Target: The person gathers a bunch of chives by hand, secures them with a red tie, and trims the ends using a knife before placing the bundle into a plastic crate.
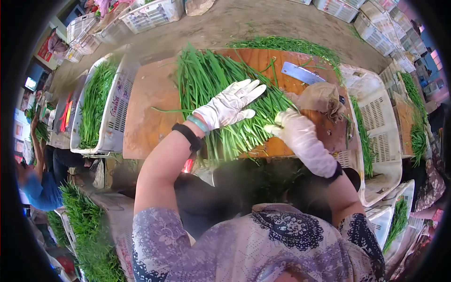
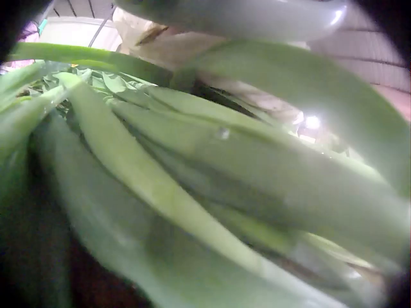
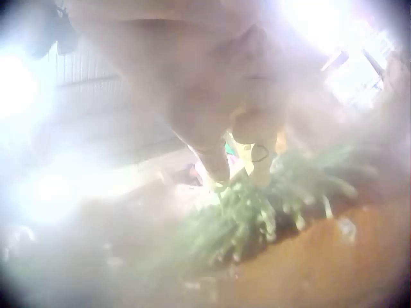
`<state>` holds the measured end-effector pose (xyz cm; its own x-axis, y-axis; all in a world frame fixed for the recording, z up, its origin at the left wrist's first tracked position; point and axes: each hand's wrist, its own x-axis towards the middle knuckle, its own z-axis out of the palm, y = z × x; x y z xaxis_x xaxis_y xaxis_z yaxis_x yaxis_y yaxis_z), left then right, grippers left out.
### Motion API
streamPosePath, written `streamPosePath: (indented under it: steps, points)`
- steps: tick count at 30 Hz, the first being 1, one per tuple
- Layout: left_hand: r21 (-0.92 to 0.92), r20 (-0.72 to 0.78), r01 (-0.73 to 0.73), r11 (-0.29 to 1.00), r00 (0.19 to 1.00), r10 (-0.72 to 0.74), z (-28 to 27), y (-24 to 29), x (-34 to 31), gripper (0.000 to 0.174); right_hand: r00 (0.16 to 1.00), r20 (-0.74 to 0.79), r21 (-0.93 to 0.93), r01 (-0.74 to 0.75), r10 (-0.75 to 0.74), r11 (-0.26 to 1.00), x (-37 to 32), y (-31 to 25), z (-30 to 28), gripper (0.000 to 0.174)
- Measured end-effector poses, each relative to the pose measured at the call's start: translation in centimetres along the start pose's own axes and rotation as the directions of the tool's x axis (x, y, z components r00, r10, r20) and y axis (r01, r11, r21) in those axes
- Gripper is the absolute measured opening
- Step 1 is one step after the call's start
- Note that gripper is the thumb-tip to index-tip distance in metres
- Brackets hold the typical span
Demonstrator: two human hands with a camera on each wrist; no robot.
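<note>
Long green stalks with pale ends lie spread over a wooden board; their leaves fill the left wrist view. The gloved left hand rests flat on the bundle with its fingers straight. At the pale ends on the right is the gloved right hand, fingers bent down toward the stalks; whether it pinches any is unclear. In the hazy right wrist view, the right hand's fingers reach to the stalk ends. A wide metal blade lies at the board's back right, beside a brown crumpled cloth.
White crates stand left and right of the board, with greens inside. More greens lie along the board's far edge. Another person sits at the far left beside a large heap of greens.
</note>
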<state>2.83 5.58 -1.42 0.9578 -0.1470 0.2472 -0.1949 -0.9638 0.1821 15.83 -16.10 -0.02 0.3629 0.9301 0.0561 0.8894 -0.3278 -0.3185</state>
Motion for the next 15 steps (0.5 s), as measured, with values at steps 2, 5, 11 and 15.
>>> streamPosePath:
  steps: [2,5,11,15]
  points:
    - [-0.010,-0.005,-0.004,1.000,1.000,0.004,0.0,0.1,0.1,0.066,0.998,0.053,-0.049,-0.037,0.040,0.998,0.2,0.8,1.7,0.031]
    - [-0.034,-0.022,0.013,0.999,1.000,-0.013,0.0,0.1,-0.3,0.066,0.998,-0.043,0.152,-0.047,0.054,0.987,0.6,0.7,0.2,0.031]
    - [-0.008,-0.025,0.005,1.000,1.000,-0.005,-0.2,0.2,-0.1,0.066,0.983,0.160,0.062,0.081,-0.090,0.995,2.2,0.1,-3.2,0.034]
    - [-0.066,-0.092,-0.007,0.998,0.996,0.001,-1.8,1.2,0.1,0.072,0.978,0.080,0.192,0.173,-0.191,0.966,3.1,0.1,-2.9,0.032]
